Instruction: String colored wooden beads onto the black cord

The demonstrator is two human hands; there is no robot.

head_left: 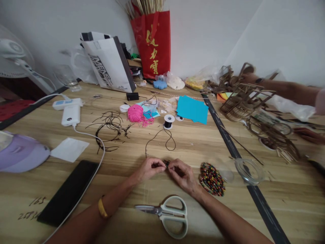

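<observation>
My left hand (151, 168) and my right hand (183, 173) meet near the middle of the table, thumbs and fingertips pinched on a small cluster of dark beads (166, 163). Black cord (170, 139) loops on the wood just beyond them, by a white spool (168, 122) wound with black cord. A heap of multicoloured beads (212, 179) lies right of my right hand. Nearer to me, scissors (166, 213) with pale green handles rest with their blades pointing left.
Pink yarn (135, 113), blue sheets (193, 109) and cut black cords (111, 125) lie farther back. A black phone (68, 192) and white cable are at left. Another person's arm (286, 88) reaches over woven baskets (238, 105) at right; a glass dish (249, 171) is nearer.
</observation>
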